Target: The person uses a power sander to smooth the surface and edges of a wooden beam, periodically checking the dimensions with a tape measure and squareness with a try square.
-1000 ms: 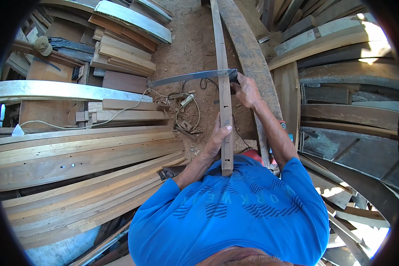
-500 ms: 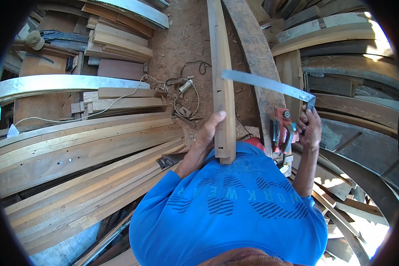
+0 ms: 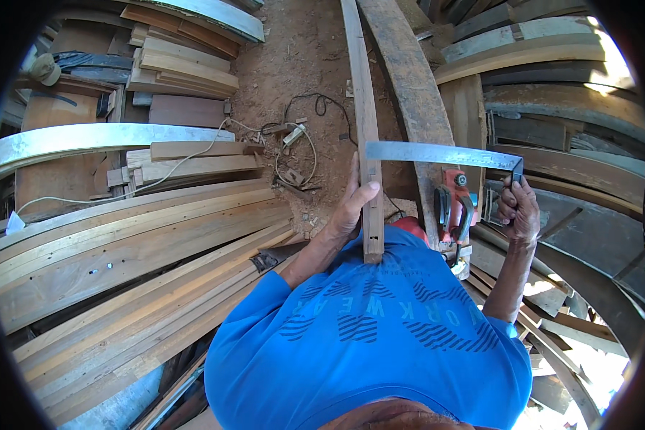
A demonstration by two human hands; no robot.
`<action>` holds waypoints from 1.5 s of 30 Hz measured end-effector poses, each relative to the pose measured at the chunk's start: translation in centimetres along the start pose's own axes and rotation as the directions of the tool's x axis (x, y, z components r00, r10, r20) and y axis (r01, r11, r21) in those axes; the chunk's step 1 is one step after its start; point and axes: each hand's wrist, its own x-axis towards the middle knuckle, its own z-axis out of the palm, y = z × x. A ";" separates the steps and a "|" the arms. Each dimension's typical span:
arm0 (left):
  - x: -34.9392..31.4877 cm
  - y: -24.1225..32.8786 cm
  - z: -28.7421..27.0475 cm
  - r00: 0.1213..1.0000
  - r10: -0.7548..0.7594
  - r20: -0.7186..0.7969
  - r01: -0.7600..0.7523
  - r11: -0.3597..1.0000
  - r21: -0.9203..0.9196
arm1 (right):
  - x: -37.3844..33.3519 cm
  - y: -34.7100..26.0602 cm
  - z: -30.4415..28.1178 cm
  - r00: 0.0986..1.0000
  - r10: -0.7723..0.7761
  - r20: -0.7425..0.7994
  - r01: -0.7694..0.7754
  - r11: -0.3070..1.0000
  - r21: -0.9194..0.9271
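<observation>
A long squared wooden beam (image 3: 368,118) runs away from my chest, its near end close to my blue shirt. Around its left side my left hand (image 3: 356,202) is closed, the thumb lying on the upper face. Small dark mortise slots show near the beam's close end. My right hand (image 3: 519,208) grips the dark stock of a metal try square (image 3: 444,154). The square's long silvery blade reaches leftward, and its tip meets the beam's right edge beyond my left hand.
A red power planer (image 3: 457,204) rests on a thick timber bench (image 3: 423,93) right of the beam. Stacked boards (image 3: 143,251) lie to the left, more timber (image 3: 559,107) to the right. A white power strip (image 3: 294,135) and cables lie on the dirt floor (image 3: 301,64).
The beam has rolled in my left hand, so a different, narrower face shows. My right hand has moved slightly right and down, and the square's blade is now nearly level across the view.
</observation>
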 end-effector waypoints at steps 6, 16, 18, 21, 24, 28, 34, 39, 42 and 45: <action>0.8 1.0 0.2 0.990 -0.108 -0.096 0.082 0.967 -0.240 | -0.2 0.0 0.7 1.000 0.009 -0.019 -0.010 0.994 -0.104; 1.3 1.1 -0.3 0.977 -0.203 -0.070 0.175 0.942 -0.287 | -0.7 -0.6 2.0 0.999 -0.034 -0.042 0.021 0.960 -0.279; 1.4 1.0 -0.2 0.973 -0.217 -0.084 0.188 0.945 -0.266 | -0.6 -0.6 2.0 0.998 -0.035 -0.056 0.017 0.958 -0.286; 1.6 0.9 -0.3 0.974 -0.210 -0.089 0.182 0.950 -0.252 | -0.4 -0.5 2.0 0.996 -0.025 -0.080 -0.001 0.951 -0.309; 1.6 1.0 -0.1 0.976 -0.181 -0.120 0.147 0.957 -0.250 | -0.1 -0.1 1.9 0.995 -0.008 -0.098 -0.025 0.943 -0.333; 1.7 0.2 -0.7 0.975 -0.194 -0.107 0.166 0.959 -0.231 | -0.3 0.4 1.3 0.994 0.016 -0.112 -0.054 0.937 -0.345; 2.0 -0.1 -0.5 0.977 -0.172 -0.124 0.143 0.967 -0.211 | -0.6 0.6 1.0 0.990 0.014 -0.137 -0.061 0.938 -0.342; 1.8 0.3 -0.1 0.974 -0.178 -0.143 0.146 0.967 -0.209 | -0.6 0.5 1.1 0.990 0.021 -0.141 -0.067 0.942 -0.330; 1.4 1.9 1.3 0.977 -0.205 -0.058 0.185 0.951 -0.246 | -0.8 0.2 0.7 0.989 0.011 -0.149 -0.060 0.942 -0.329; 1.2 1.7 1.3 0.964 -0.229 -0.136 0.188 0.946 -0.264 | -0.6 0.4 0.8 0.949 -0.256 -0.185 0.234 0.963 -0.134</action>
